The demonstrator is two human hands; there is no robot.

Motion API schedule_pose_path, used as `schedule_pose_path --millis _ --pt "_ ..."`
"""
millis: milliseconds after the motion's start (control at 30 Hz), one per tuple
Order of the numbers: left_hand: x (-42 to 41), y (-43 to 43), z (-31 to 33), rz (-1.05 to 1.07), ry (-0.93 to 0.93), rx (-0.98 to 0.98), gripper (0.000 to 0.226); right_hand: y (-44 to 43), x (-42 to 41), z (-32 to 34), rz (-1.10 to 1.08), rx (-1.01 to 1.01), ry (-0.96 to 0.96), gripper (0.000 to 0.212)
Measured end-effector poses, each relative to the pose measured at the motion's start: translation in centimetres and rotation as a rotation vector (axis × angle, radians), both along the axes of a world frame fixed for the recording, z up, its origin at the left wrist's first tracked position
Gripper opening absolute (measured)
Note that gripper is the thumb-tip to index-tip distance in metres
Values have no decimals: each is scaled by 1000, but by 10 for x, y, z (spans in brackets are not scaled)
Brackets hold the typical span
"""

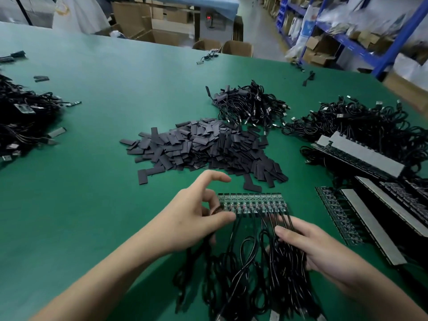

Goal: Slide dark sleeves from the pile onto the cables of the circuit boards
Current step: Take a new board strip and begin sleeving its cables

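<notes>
At lower centre, one board strip (252, 202) is pinched by the left hand (192, 218) and its cables (243, 258) gripped by the right hand (308, 246), below one sleeve pile (203, 147), with three cable heaps (250, 105) around.

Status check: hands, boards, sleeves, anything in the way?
Left hand pinches left end of board strip. Right hand grips cables. Sleeve pile just beyond, untouched. Nothing blocking.

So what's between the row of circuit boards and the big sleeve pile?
In the head view: green table with two stray sleeves, and the left hand's forefinger arching over it.
</notes>
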State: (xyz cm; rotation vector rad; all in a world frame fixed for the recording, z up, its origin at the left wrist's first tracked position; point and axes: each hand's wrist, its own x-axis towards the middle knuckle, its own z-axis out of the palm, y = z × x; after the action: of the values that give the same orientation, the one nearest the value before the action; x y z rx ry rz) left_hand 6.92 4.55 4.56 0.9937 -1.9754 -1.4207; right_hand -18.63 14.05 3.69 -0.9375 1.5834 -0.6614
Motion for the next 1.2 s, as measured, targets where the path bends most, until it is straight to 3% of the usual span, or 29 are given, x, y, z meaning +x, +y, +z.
schedule_pose_path --millis 67,100,200,267,367,467,667,733,833,1000,1100,1200 --pt "5 3 11 9 93 121 48 1 2 1 -6 23 6 37" --pt "8 3 14 9 46 95 46 0 3 1 -13 25 8 39" --pt "17 -1 15 -44 -235 -21 37 1 1 -5 -47 -53 74 85" --pt "22 -3 10 -69 -420 -108 34 0 1 -5 -36 -75 152 98" --pt "26 -5 5 -81 -526 -99 26 -1 6 1 9 -61 163 73" --pt "24 -10 0 -42 -435 112 22 -1 8 10 71 -14 279 50" --pt "19 -22 -10 -28 -330 288 19 -11 4 33 211 -161 955 59" --pt "18 -23 -11 -60 -309 294 24 -22 9 37 259 -282 1042 71" --pt "16 -23 -11 -82 -338 218 37 -46 28 34 427 -415 943 60" --pt "19 -18 -17 -34 -253 182 39 -83 61 17 799 -357 959 54" --pt "21 -13 -18 31 -107 233 38 -90 62 15 776 -381 891 37" --pt "19 -5 -17 138 52 311 36 -91 50 14 667 -316 625 34"
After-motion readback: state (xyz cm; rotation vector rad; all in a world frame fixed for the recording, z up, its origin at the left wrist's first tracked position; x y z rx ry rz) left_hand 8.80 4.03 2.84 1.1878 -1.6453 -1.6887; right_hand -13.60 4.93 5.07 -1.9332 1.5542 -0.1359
